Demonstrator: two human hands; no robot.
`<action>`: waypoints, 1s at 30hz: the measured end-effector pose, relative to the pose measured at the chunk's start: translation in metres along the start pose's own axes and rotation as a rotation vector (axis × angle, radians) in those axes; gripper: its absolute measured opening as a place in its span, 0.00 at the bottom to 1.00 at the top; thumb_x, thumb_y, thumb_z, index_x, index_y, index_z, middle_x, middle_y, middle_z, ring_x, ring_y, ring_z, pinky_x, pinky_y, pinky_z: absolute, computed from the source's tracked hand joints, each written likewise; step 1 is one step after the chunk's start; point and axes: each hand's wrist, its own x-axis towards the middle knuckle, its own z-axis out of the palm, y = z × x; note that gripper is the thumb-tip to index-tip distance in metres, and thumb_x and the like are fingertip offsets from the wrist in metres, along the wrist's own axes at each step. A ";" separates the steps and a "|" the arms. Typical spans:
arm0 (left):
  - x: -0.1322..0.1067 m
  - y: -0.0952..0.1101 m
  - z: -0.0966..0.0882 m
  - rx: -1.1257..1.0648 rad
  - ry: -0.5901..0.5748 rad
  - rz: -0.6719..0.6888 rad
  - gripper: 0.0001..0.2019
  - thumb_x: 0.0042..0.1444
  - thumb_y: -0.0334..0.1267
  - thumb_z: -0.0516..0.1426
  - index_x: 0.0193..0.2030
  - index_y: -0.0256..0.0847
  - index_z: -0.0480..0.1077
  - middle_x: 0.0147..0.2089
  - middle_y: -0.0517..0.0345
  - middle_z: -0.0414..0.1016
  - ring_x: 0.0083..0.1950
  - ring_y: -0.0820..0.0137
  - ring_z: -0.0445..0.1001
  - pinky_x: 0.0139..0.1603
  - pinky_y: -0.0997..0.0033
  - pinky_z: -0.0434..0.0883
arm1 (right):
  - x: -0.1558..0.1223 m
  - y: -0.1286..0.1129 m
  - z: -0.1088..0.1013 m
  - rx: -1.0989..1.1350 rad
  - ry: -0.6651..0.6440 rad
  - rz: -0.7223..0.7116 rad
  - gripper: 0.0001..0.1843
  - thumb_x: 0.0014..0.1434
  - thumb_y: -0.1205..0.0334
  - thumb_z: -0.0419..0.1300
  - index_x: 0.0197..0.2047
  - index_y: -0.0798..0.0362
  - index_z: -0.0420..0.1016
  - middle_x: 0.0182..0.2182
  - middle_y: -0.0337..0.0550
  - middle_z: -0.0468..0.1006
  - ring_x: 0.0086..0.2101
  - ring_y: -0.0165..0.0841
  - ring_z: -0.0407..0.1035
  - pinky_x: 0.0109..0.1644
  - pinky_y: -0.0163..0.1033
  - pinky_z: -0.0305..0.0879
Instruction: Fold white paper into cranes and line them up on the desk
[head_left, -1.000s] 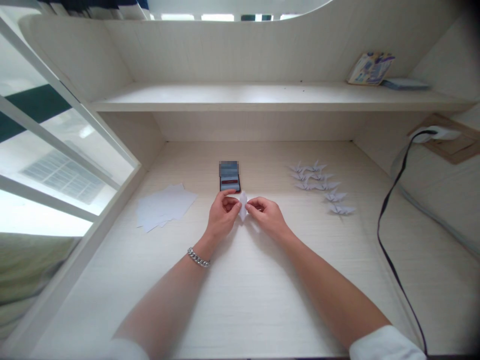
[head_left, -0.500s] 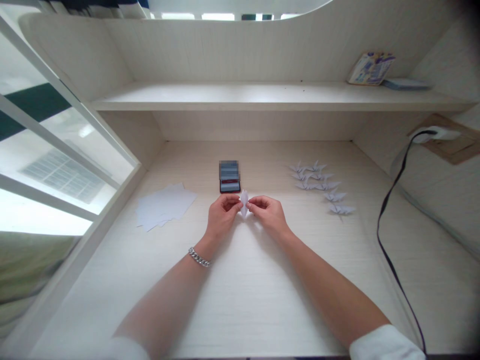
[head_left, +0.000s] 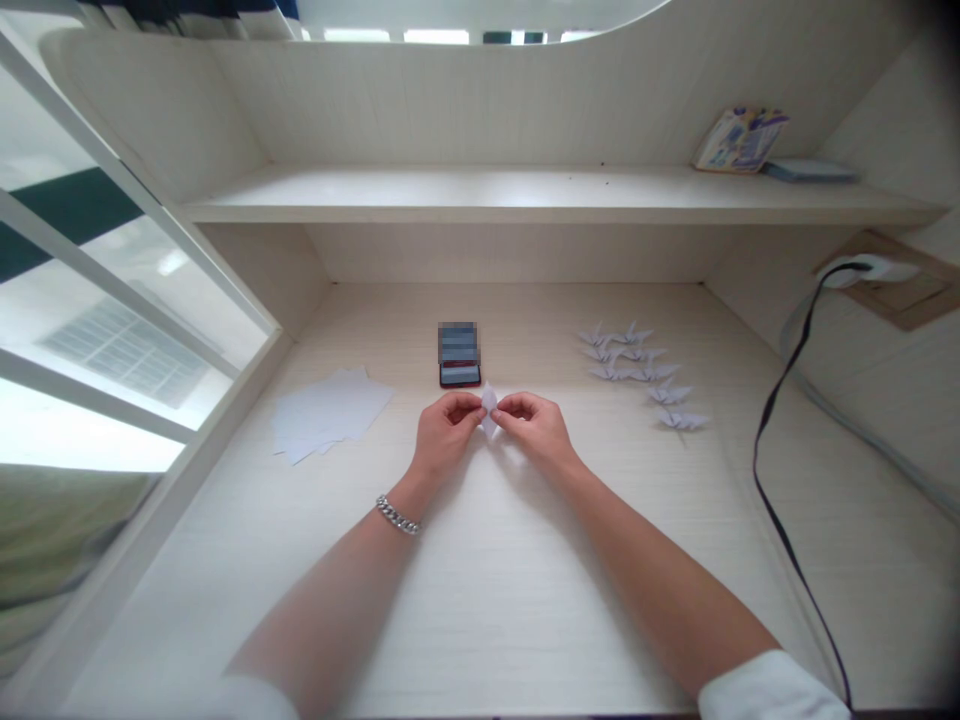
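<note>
A small folded piece of white paper (head_left: pixel 489 398), narrow and pointed at top and bottom, is held upright between my two hands over the middle of the desk. My left hand (head_left: pixel 448 428) pinches its left side with thumb and fingers. From the other side, my right hand (head_left: pixel 536 428) pinches the right edge the same way. Fingertips cover part of the folds. Several folded paper cranes (head_left: pixel 634 365) stand in rows to the right of my right hand. Left of my left hand lies a loose pile of white paper sheets (head_left: pixel 330 412).
Just behind my hands a dark phone (head_left: pixel 459 374) lies on the desk (head_left: pixel 480 600). A black cable (head_left: pixel 766 440) runs from the wall socket (head_left: pixel 900 275) down the right side. Above, a shelf (head_left: pixel 450 187) carries a colourful box (head_left: pixel 741 140) and a flat bluish item (head_left: pixel 810 171).
The folded paper has turned slightly between my fingers, and its upper part looks a little wider. My hands have barely shifted; everything else stays put.
</note>
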 end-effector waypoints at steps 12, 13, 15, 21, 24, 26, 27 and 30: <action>0.000 0.003 0.002 0.185 -0.012 -0.001 0.09 0.49 0.42 0.59 0.32 0.37 0.71 0.31 0.56 0.74 0.32 0.71 0.72 0.35 0.72 0.68 | -0.003 -0.006 -0.001 -0.109 -0.014 -0.052 0.08 0.49 0.60 0.60 0.30 0.56 0.75 0.28 0.42 0.77 0.29 0.31 0.70 0.34 0.35 0.65; 0.000 0.005 0.002 0.217 -0.018 0.008 0.10 0.50 0.42 0.58 0.32 0.37 0.71 0.31 0.57 0.74 0.32 0.72 0.71 0.34 0.72 0.68 | -0.004 -0.006 -0.001 -0.119 -0.013 -0.058 0.08 0.49 0.60 0.60 0.30 0.56 0.75 0.28 0.42 0.77 0.29 0.31 0.70 0.34 0.35 0.65; -0.001 0.008 0.002 0.265 -0.026 0.019 0.11 0.51 0.44 0.57 0.31 0.37 0.71 0.29 0.58 0.74 0.31 0.72 0.71 0.33 0.73 0.67 | -0.004 -0.007 -0.001 -0.138 -0.015 -0.066 0.08 0.49 0.60 0.59 0.30 0.55 0.75 0.28 0.42 0.77 0.29 0.32 0.70 0.35 0.35 0.66; -0.003 0.008 0.002 0.287 -0.035 0.032 0.10 0.51 0.43 0.57 0.32 0.37 0.72 0.32 0.57 0.74 0.33 0.72 0.72 0.35 0.73 0.68 | -0.005 -0.006 0.000 -0.175 -0.004 -0.069 0.07 0.51 0.60 0.59 0.31 0.54 0.74 0.28 0.42 0.77 0.29 0.32 0.71 0.35 0.36 0.66; -0.002 0.003 0.002 0.251 -0.019 0.031 0.08 0.50 0.39 0.58 0.33 0.38 0.72 0.36 0.55 0.75 0.35 0.71 0.72 0.37 0.72 0.70 | -0.005 -0.005 0.000 -0.180 0.003 -0.066 0.07 0.50 0.60 0.59 0.32 0.54 0.74 0.28 0.42 0.77 0.29 0.33 0.71 0.35 0.36 0.67; -0.002 0.001 0.003 0.239 -0.007 0.030 0.07 0.48 0.38 0.59 0.34 0.37 0.72 0.37 0.54 0.75 0.36 0.71 0.73 0.38 0.71 0.70 | -0.005 -0.004 0.000 -0.169 0.001 -0.063 0.06 0.50 0.61 0.60 0.32 0.54 0.73 0.28 0.42 0.77 0.29 0.33 0.72 0.35 0.37 0.67; -0.002 0.000 0.003 0.238 -0.007 0.033 0.07 0.48 0.37 0.59 0.34 0.37 0.72 0.37 0.54 0.75 0.36 0.70 0.73 0.38 0.71 0.71 | -0.005 -0.004 0.000 -0.158 -0.001 -0.061 0.06 0.50 0.61 0.60 0.32 0.54 0.73 0.29 0.42 0.77 0.30 0.33 0.72 0.35 0.37 0.68; -0.003 0.001 0.003 0.242 -0.002 0.053 0.06 0.49 0.37 0.59 0.34 0.38 0.72 0.37 0.54 0.75 0.37 0.70 0.73 0.39 0.70 0.71 | -0.005 -0.005 0.002 -0.103 -0.010 -0.062 0.07 0.50 0.62 0.60 0.34 0.55 0.73 0.30 0.43 0.77 0.31 0.33 0.72 0.37 0.37 0.68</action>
